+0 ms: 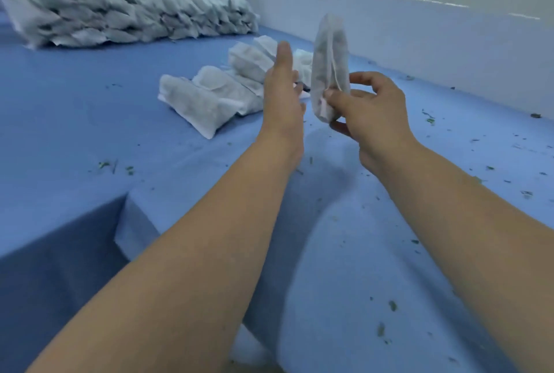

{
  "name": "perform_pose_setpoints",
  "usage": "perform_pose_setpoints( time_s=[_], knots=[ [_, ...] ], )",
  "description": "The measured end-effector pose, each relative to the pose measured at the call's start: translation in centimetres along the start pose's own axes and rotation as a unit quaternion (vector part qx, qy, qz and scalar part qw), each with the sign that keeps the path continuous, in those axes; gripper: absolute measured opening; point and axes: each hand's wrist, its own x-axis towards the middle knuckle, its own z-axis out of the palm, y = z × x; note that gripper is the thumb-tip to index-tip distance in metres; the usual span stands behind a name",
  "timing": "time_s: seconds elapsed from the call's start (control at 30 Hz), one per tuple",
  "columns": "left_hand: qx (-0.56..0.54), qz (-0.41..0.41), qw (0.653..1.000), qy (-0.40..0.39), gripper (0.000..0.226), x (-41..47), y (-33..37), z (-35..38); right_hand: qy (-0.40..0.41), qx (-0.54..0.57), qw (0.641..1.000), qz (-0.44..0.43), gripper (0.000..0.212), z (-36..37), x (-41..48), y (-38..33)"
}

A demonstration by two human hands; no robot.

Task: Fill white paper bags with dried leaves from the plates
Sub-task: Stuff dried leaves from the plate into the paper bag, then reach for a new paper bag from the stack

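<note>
My right hand (370, 109) pinches the lower end of a filled white paper bag (329, 64) and holds it upright above the blue cloth. Dark dried leaves show through the bag's thin paper. My left hand (283, 94) is just left of the bag, flat, fingers straight and pointing up, not touching it. Behind my hands lies a small heap of filled bags (215, 94) on the cloth. No plates are in view.
A long stacked row of filled bags (129, 16) runs along the back left. A white wall panel (419, 37) borders the table at the right. Leaf crumbs (428, 118) dot the blue cloth (75, 109), whose edge drops off at the lower left.
</note>
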Motion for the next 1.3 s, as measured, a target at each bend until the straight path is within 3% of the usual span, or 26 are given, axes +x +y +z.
perform_pose_setpoints(
  time_s=[0.07, 0.13, 0.2, 0.3, 0.47, 0.63, 0.8, 0.9, 1.07, 1.2, 1.3],
  knots=[
    [-0.02, 0.026, 0.991, 0.129, 0.028, 0.7, -0.2, -0.8, -0.001, -0.01, 1.0, -0.012, 0.03, 2.2, 2.0, -0.1],
    [-0.003, 0.049, 0.969, 0.243, 0.021, 0.8, -0.1, -1.3, -0.014, -0.032, 0.999, -0.037, 0.03, 4.5, 4.0, -0.5],
    [-0.011, 0.07, 0.949, 0.306, 0.017, 1.3, -0.1, -1.9, -0.027, -0.078, 0.994, -0.072, 0.03, 7.2, 5.8, -0.8],
    [-0.007, 0.086, 0.934, 0.346, 0.022, 1.9, -0.2, -2.2, -0.054, -0.199, 0.97, -0.129, 0.033, 11.1, 7.4, -0.5],
    [0.06, 0.14, 0.936, 0.317, 0.019, 1.3, -0.2, -1.6, -0.116, -0.308, 0.931, -0.159, 0.043, 13.0, 7.9, 0.6],
    [0.121, 0.135, 0.955, 0.237, 0.02, 0.6, -0.4, -0.7, -0.045, -0.288, 0.935, -0.203, 0.029, 8.9, 6.2, -0.7],
    [0.181, 0.184, 0.966, 0.024, 0.025, -4.1, -2.8, 3.8, 0.001, -0.312, 0.93, -0.194, 0.018, -1.7, 1.9, -2.7],
    [0.221, 0.214, 0.947, -0.088, 0.031, -8.0, -4.4, 9.2, 0.051, -0.33, 0.925, -0.179, 0.015, -9.7, -1.4, -3.4],
    [0.217, 0.187, 0.932, -0.222, 0.029, -15.3, -8.0, 19.1, 0.165, -0.35, 0.912, -0.137, 0.011, -23.7, -8.2, -4.3],
    [0.269, 0.155, 0.908, -0.281, 0.026, -19.6, -11.8, 24.9, 0.244, -0.387, 0.887, -0.065, 0.013, -35.5, -15.1, -3.4],
    [0.344, 0.149, 0.87, -0.322, 0.016, -22.0, -13.8, 28.3, 0.297, -0.417, 0.859, -0.004, 0.007, -43.2, -20.3, -2.0]
  ],
)
